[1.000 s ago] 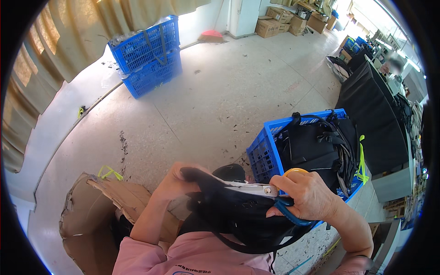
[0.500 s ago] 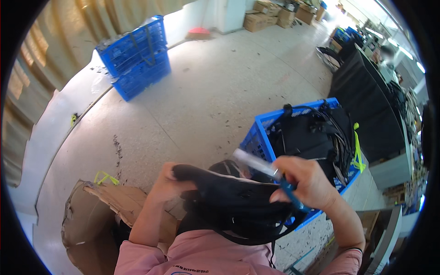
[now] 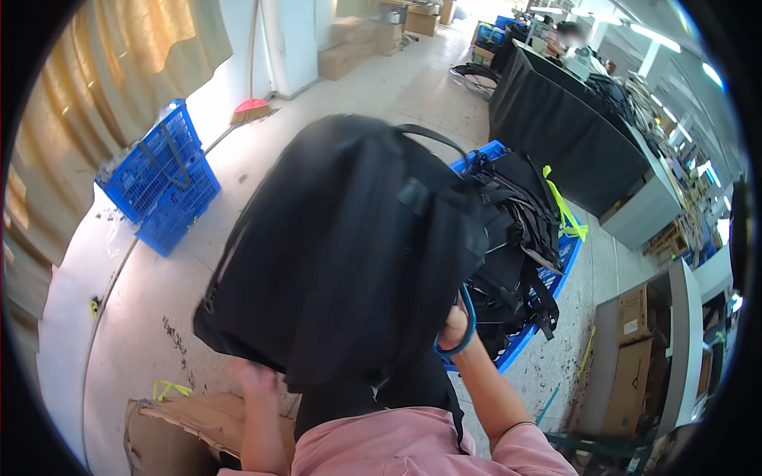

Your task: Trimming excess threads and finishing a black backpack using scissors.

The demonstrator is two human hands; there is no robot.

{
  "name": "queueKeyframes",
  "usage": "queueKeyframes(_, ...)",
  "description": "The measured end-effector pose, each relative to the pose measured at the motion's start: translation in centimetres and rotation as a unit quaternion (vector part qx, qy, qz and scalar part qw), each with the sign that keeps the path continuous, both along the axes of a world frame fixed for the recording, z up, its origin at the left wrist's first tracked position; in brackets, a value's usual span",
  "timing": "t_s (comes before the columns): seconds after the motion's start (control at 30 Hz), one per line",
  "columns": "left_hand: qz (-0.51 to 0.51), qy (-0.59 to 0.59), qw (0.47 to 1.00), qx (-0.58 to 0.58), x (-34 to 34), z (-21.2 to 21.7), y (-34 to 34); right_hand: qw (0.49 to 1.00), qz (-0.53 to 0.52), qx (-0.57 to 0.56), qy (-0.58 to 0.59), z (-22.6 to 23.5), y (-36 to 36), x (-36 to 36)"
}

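Observation:
A large black backpack (image 3: 333, 254) fills the middle of the view, tilted in front of my body, its carry loop toward the far right. My left hand (image 3: 258, 377) is closed at the bag's lower left edge, smeared by motion and with its fingertips partly hidden. At the bag's lower right side, my right hand (image 3: 454, 327) is closed with its fingers largely behind the fabric. A teal loop handle (image 3: 471, 319), seemingly of scissors, hangs round that hand; the blade is out of sight.
On the right stands a blue crate (image 3: 570, 258) piled with black bags (image 3: 516, 214). Stacked blue crates (image 3: 171, 178) are at the left, near a broom (image 3: 251, 109). An opened cardboard box (image 3: 198, 420) sits at lower left. A black-draped workbench (image 3: 563, 131) and shelving with cartons (image 3: 631, 365) line the right.
The backpack has been raised and spread in front of me, hiding more of the floor. My left hand moved down to its lower edge; the tool's pale blade has gone from sight. The view has shifted.

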State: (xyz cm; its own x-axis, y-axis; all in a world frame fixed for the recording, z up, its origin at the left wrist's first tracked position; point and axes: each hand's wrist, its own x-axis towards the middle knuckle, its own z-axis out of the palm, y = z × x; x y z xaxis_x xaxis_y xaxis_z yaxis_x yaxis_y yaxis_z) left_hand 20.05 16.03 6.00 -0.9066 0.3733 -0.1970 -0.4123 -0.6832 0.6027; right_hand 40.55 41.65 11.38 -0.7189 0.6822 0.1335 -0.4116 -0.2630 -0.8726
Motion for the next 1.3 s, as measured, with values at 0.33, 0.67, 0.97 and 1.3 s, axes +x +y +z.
queueKeyframes(0.33, -0.084, 0.360, 0.770, -0.520, 0.2, 13.6, -1.9, 0.961, 0.103, 0.212, -0.141, 11.8, 1.7, 0.9)
queueKeyframes(0.67, -0.389, 0.537, 0.661, -0.350, -1.7, 21.8, 13.2, 0.914, 0.022, 0.322, -0.244, 10.0, -0.2, 2.9)
queueKeyframes(0.97, -0.315, 0.471, 0.758, -0.323, -5.0, 16.1, 9.8, 0.844, 0.061, 0.215, -0.488, 3.5, -2.4, 12.6)
queueKeyframes(1.3, -0.297, 0.500, 0.770, -0.264, -2.4, 16.0, 9.8, 0.862, 0.088, 0.378, -0.325, 7.7, 1.1, 8.7)
